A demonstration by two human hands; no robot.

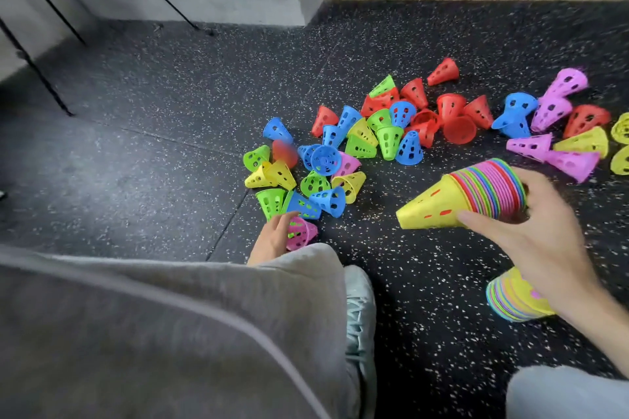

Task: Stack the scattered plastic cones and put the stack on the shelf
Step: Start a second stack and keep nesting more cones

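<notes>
Yellow-tipped, the nested stack of perforated plastic cones (pixel 476 196) lies sideways in the clasping right hand (pixel 537 231) above the speckled black rubber floor (pixel 170 146), while the left hand (pixel 274 235) pinches a pink perforated plastic cone (pixel 301 233) beside the scattered cones (pixel 374 133).

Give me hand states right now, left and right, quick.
Left hand: fingers curled on a pink cone on the floor.
Right hand: holding the stack of cones, yellow cone outermost.
</notes>
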